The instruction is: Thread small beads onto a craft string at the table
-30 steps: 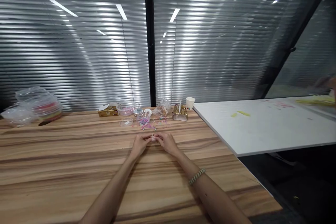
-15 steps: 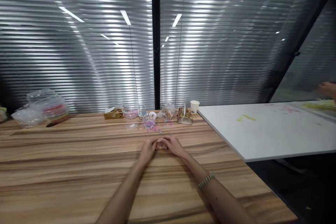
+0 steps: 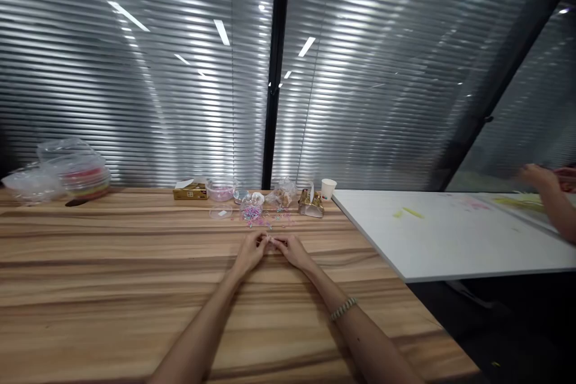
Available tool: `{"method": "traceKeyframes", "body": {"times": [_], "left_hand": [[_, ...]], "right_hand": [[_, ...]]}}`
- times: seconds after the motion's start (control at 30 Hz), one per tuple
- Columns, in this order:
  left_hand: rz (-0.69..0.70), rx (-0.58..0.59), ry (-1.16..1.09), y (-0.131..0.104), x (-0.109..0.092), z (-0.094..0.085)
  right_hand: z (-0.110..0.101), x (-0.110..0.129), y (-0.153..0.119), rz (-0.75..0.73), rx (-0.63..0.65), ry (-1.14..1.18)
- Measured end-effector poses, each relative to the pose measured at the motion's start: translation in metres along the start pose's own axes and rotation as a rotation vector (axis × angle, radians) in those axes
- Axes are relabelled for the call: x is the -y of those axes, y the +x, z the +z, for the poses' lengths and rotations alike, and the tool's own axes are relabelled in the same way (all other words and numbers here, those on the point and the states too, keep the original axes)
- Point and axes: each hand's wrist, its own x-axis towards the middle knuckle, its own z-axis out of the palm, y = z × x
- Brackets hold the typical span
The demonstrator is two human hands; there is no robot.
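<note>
My left hand (image 3: 251, 251) and my right hand (image 3: 292, 250) meet low over the wooden table (image 3: 112, 288), fingertips pinched together. Between them is a small pale thing (image 3: 270, 243), too small and blurred to name. A beaded bracelet (image 3: 343, 309) circles my right forearm. Just beyond my fingers, pink, purple and blue bead-like pieces lie scattered, and more of them fill a small clear tub (image 3: 251, 210). A round clear lid (image 3: 220, 212) rests flat to the left of that tub.
Along the back stand a gold box (image 3: 189, 193), a clear tub with pink contents (image 3: 220, 192), a crumpled clear bag (image 3: 282, 193), a gold tissue pack (image 3: 311, 203) and a paper cup (image 3: 328, 188). Stacked containers (image 3: 85, 180) sit left. Another person's hand (image 3: 540, 179) is over the white table (image 3: 450, 246).
My fingers have drawn slightly apart from their closer, curled pose, still pinching at the middle. The view has tilted a little. The other person's arm reaches further in at right.
</note>
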Motion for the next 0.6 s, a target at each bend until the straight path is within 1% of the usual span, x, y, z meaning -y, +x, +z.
{"method": "traceKeyframes", "body": {"times": [0.17,0.27,0.37,0.43,0.53,0.6], "left_hand": [[-0.002,0.013,-0.017,0.0,-0.008,0.0],[-0.014,0.016,-0.032,0.0,-0.008,-0.002],[-0.022,0.033,-0.041,0.002,-0.005,-0.002],[0.011,0.017,0.014,0.003,-0.004,0.0],[0.122,-0.041,0.146,0.002,-0.006,0.008],[0.181,-0.068,0.184,0.001,-0.009,0.012]], "right_hand": [[0.0,-0.001,-0.002,-0.033,-0.11,-0.129],[0.001,-0.002,-0.002,-0.07,-0.134,-0.115],[0.003,-0.004,0.001,-0.08,-0.207,-0.074],[0.005,-0.005,0.003,-0.05,-0.279,-0.072],[0.006,-0.005,0.007,0.026,-0.361,-0.102],[0.007,-0.005,0.008,0.078,-0.398,-0.142]]}}
